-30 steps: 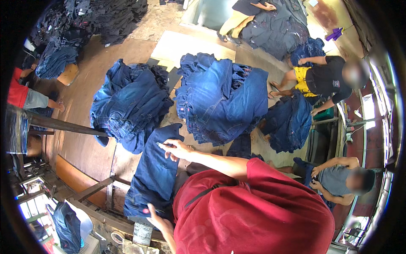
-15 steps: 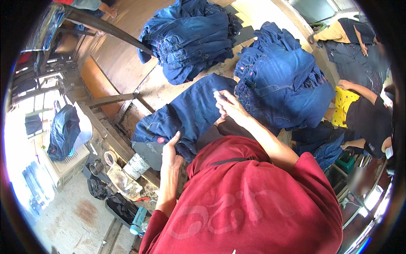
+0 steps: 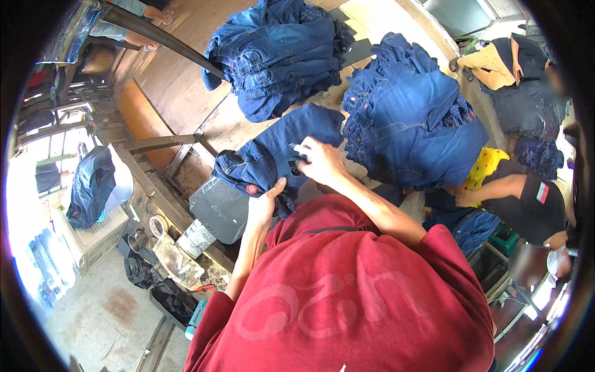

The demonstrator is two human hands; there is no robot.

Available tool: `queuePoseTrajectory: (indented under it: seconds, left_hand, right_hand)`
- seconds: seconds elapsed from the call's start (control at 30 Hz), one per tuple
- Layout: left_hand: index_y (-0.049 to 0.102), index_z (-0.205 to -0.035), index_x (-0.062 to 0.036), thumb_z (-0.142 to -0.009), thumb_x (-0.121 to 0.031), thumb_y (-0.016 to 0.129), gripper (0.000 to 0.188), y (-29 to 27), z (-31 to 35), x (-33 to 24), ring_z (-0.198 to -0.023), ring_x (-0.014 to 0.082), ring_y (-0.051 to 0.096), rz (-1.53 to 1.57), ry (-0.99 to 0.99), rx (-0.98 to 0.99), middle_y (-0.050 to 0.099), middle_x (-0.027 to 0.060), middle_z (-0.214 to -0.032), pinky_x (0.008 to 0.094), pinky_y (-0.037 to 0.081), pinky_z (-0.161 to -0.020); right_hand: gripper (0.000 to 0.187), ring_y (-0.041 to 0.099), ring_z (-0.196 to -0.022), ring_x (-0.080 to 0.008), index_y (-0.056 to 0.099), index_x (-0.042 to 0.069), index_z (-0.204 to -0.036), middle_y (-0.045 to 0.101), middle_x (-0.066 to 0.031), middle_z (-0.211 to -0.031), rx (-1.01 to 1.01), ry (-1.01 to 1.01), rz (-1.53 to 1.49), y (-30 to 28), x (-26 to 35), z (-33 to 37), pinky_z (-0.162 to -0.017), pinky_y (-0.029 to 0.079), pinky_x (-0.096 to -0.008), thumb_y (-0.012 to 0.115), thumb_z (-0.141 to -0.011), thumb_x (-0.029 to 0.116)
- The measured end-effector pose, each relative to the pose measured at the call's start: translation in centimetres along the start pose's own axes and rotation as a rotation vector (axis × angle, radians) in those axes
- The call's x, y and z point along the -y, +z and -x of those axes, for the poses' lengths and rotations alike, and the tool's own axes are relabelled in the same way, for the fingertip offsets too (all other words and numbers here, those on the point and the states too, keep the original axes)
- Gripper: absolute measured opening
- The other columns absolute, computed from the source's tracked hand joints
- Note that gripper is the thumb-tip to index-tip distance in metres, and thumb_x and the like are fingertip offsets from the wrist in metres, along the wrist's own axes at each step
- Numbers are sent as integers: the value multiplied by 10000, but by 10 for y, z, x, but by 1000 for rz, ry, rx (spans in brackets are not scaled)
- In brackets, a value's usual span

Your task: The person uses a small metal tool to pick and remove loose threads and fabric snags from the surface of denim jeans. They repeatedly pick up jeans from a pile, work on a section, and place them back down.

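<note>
A pair of dark blue jeans point(image 3: 279, 146) lies folded across a dark grey board in front of me. My left hand point(image 3: 265, 203) grips its near edge, thumb on top, beside a round red patch. Over the denim, my right hand point(image 3: 323, 162) is closed around a small pale tool point(image 3: 301, 149), perhaps thread snips; its exact kind is too small to make out. The dark grey board point(image 3: 218, 211) shows to the left of the jeans.
Two heaps of jeans, one far point(image 3: 279, 59) and one to the right point(image 3: 412, 124), flank the work. A white-coated cylinder point(image 3: 197, 239) and a tape roll point(image 3: 158, 225) stand left. A co-worker's arm point(image 3: 489, 191) handles denim and yellow cloth at right.
My right hand has moved left and nearer, down along the jeans. The left hand has shifted slightly right, drawing the jeans' left end along and uncovering more board. The co-worker at right has moved nearer.
</note>
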State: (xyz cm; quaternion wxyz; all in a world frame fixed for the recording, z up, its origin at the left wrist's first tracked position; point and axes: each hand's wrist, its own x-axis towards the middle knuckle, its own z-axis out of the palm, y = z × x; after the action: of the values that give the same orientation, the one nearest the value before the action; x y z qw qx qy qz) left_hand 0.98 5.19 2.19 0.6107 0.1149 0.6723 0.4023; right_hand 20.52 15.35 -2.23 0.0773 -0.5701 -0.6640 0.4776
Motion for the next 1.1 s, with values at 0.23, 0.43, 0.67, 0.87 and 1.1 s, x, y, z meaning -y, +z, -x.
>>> queuePoseTrajectory:
  seconds: [0.23,0.43,0.67,0.87,1.1]
  left_hand:
    - [687,-1300,21,-1002,-87,762,325,-7,-14,10,-1036,283,757,371,-197,143,775,149,-1183,412,614,-937]
    - [703,-1255,44,-979,-83,713,304,-8,-53,19,-973,308,779,338,-402,456,792,172,-1118,432,630,-908]
    - [735,-1237,45,-873,83,707,367,-23,-43,20,-998,260,779,115,-41,475,799,147,-1156,413,641,-923]
    - [749,-1232,44,-889,38,722,345,-26,-45,25,-1041,263,771,132,-152,500,803,138,-1140,405,631,-937]
    - [752,-1223,70,-863,25,755,363,-30,-52,35,-1072,265,753,119,-178,514,794,137,-1167,395,574,-1029]
  right_hand:
    - [525,765,-913,-379,514,85,-1276,771,-154,-978,-72,15,-106,-12,-4,15,-803,586,-500,816,-952,367]
    - [150,727,-687,-426,588,114,-1140,709,-186,-770,-199,-189,-10,-47,14,57,-606,551,-537,647,-1074,236]
    - [112,720,-553,-333,680,131,-1049,682,-124,-613,-339,-257,497,-11,63,81,-521,576,-488,706,-985,219]
    - [123,701,-494,-320,673,88,-1049,688,-120,-605,-390,-287,563,-4,78,94,-475,560,-445,667,-974,185]
    - [226,712,-504,-317,672,62,-1152,686,-131,-593,-342,-274,667,8,81,93,-469,558,-470,661,-962,184]
